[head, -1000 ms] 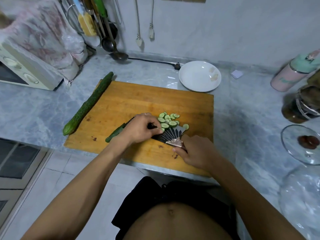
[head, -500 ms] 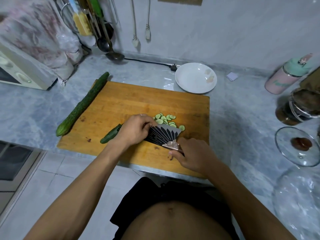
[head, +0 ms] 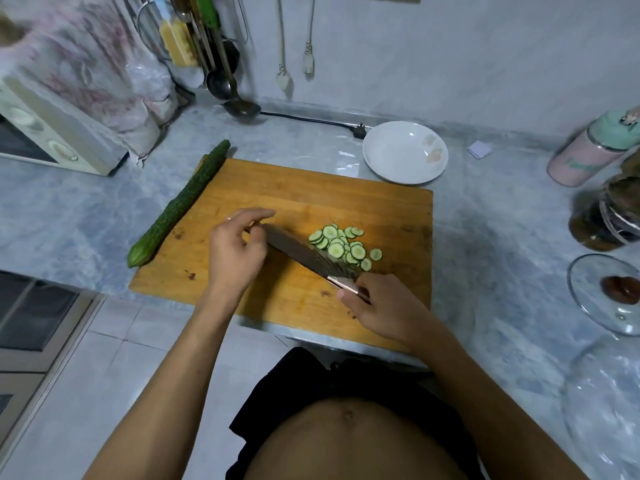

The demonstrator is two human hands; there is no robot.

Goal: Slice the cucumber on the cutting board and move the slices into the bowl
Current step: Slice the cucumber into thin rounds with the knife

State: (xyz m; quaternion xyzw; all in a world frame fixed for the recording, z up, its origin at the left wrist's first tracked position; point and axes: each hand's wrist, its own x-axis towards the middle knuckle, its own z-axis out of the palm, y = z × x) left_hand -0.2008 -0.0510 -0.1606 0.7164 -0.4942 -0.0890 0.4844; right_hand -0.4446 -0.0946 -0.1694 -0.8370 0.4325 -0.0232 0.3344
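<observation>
- Wooden cutting board [head: 242, 188] lies on the grey marbled surface [head: 485, 216], a heap of cucumber slices [head: 341, 245] near its middle.
- Right hand [head: 384, 308] has its fingers clenched round the handle of a knife [head: 304, 254], the blade tilted beside the slices.
- Left hand [head: 233, 252] hovers at the blade's tip, fingers loosely released, holding nothing.
- Whole cucumber [head: 178, 204] rests along the board's left edge.
- White bowl [head: 405, 152] sits just beyond the board's far right corner.
</observation>
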